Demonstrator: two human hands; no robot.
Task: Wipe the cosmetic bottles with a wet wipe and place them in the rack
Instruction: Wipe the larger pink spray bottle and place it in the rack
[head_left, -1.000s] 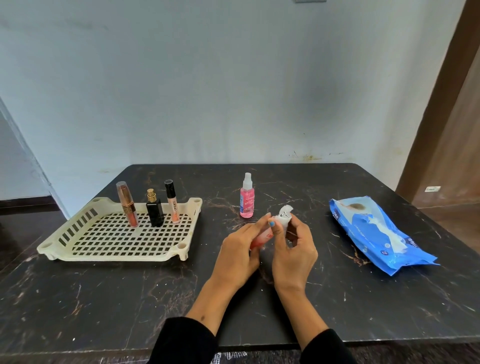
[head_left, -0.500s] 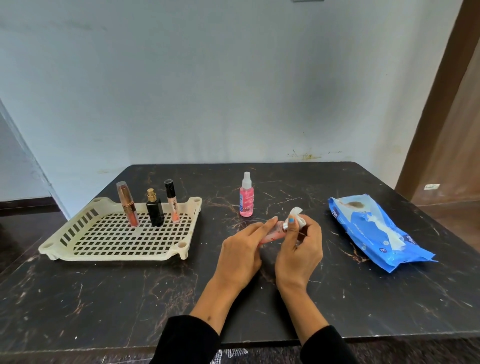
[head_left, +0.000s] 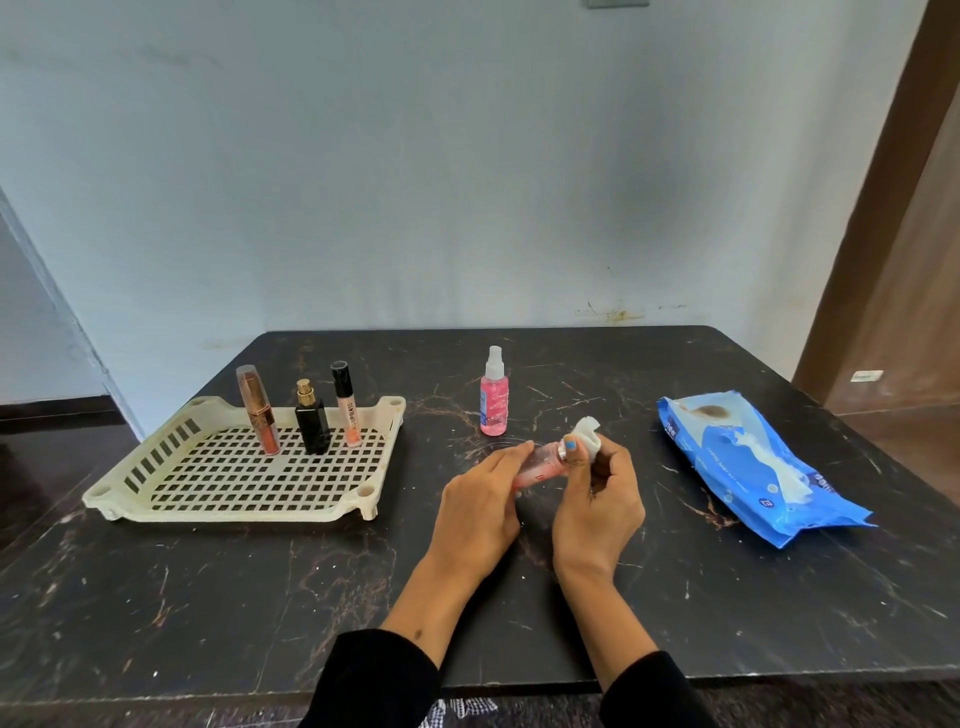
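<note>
Pink little bottle (head_left: 540, 464) lies sideways in your left hand (head_left: 480, 512), fingers curled round it. Your right hand (head_left: 597, 506) pinches a crumpled white wet wipe (head_left: 587, 439) against its cap end.

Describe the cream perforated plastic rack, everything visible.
The cream perforated plastic rack is a shallow rectangular tray with a square-holed grid floor, a slotted left wall and round post sockets at its corners. It sits flat on the dark marble-look table, left of both hands, on short corner feet. Three items stand upright along its far edge: a copper-coloured tube, a black bottle with a gold cap and a peach gloss tube with a black cap. Neither hand touches it.
</note>
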